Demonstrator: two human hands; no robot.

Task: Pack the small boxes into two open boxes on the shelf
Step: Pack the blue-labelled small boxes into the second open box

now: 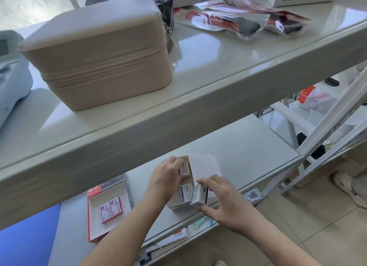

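Note:
On the lower shelf stands an open white carton (204, 167) with its flap up. My left hand (168, 176) reaches into it and grips a small white-and-blue box (185, 170) at its far end. My right hand (222, 204) holds another small white-and-blue box (199, 195) at the carton's near right corner, beside one (186, 192) that stands inside. To the left lies a second open box with red edges (93, 216); two small red-and-white boxes (110, 209) lie flat in it.
The upper shelf edge (178, 114) overhangs the work area, bearing a beige zipped case (99, 53) and plastic bags (244, 21). A slanted white shelf post (335, 114) rises at right. Papers and a green item (198, 223) lie on the shelf below. A person's shoe (351, 188) is on the floor.

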